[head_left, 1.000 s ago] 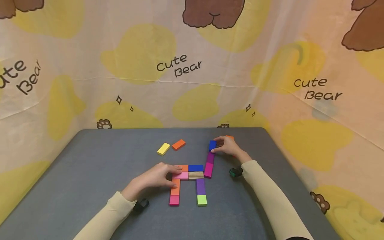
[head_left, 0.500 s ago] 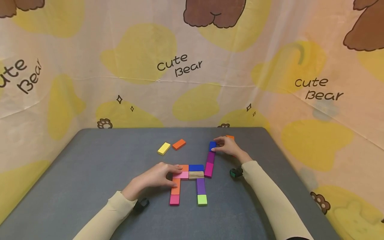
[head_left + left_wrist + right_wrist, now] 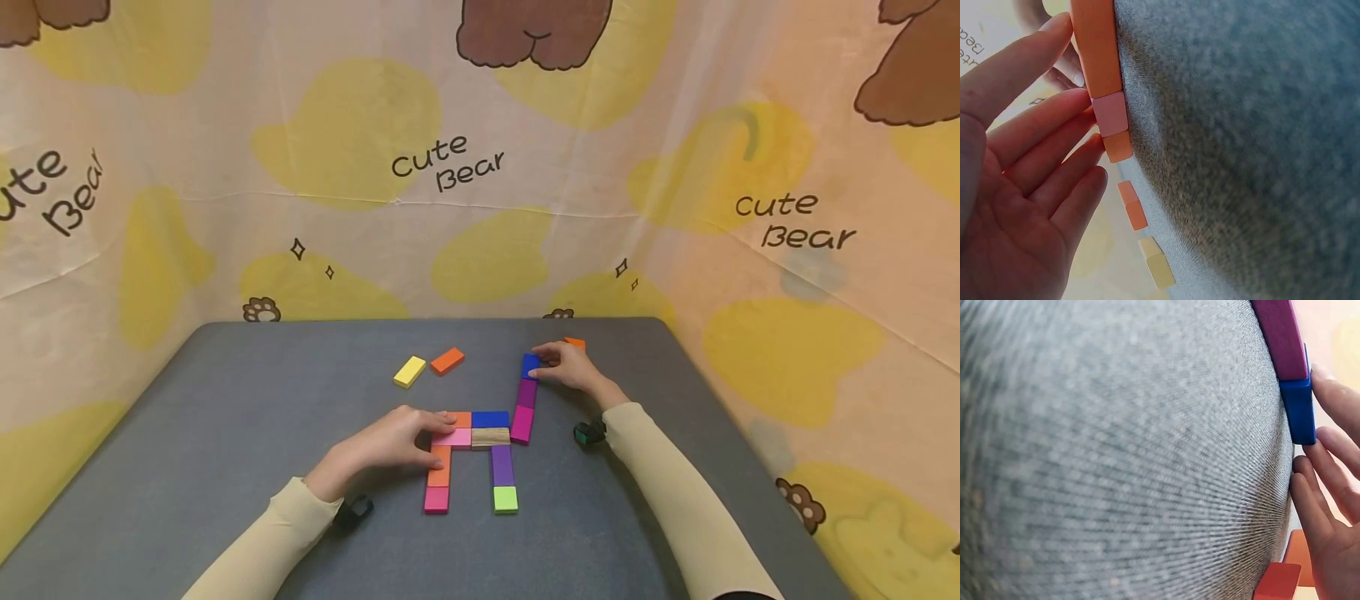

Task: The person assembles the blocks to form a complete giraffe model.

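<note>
My left hand [image 3: 401, 439] rests at the left side of a flat block figure, its thumb on an orange block [image 3: 438, 475] and its fingers touching a pink block [image 3: 459, 439]. In the left wrist view those fingers look loosely extended. At the top of a slanted column, my right hand [image 3: 572, 367] pinches a blue block [image 3: 1299, 409] between thumb and index finger. The blue block lies end to end with a purple block [image 3: 527, 392]; a magenta block [image 3: 522, 425] continues the column down to the figure's right corner.
A yellow block [image 3: 409, 372] and an orange-red block [image 3: 447, 361] lie loose at the back. Beside the right hand are a red block [image 3: 1279, 581] and a partly hidden orange block [image 3: 575, 342]. Purple and lime-green [image 3: 506, 500] blocks form the figure's right leg.
The blue block has shifted very slightly toward the purple block, with the right thumb moving a little on it. My left hand has stayed in place.
</note>
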Available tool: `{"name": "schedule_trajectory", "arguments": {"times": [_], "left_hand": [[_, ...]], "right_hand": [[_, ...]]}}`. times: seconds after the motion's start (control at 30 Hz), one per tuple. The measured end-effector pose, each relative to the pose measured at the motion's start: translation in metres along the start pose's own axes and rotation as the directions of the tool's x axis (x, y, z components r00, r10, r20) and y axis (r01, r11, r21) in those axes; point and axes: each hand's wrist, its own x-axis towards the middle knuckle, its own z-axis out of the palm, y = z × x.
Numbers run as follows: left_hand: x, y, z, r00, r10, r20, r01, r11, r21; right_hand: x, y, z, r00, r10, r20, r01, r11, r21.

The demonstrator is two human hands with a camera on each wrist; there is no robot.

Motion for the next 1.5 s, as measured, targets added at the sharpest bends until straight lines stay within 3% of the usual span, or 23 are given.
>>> {"name": "schedule_trajectory", "arguments": {"times": [0.57,1.13,1.33,1.5], "left_hand": [[-0.001,0.0,0.0,1.0,0.017,-0.01,-0.017,1.0,0.007],[-0.002,0.0,0.001,1.0,0.015,-0.019,-0.015,1.0,0.013],[-0.001,-0.002,0.001,1.0,0.016,-0.019,-0.016,1.0,0.009],[-0.001,-0.003,0.001,1.0,0.016,-0.017,-0.016,1.0,0.011]], "right_hand": [[0.003,0.0,0.0,1.0,0.019,0.021,-0.018,0.998,-0.054],[0.002,0.0,0.0,0.999,0.044,0.03,-0.043,0.998,-0.043],[0.009,-0.009,-0.009,0.996,0.092,0.016,-0.091,0.995,-0.029],[0.022,-0.022,-0.011,0.997,0.074,0.012,-0.073,0.996,-0.042]]}}
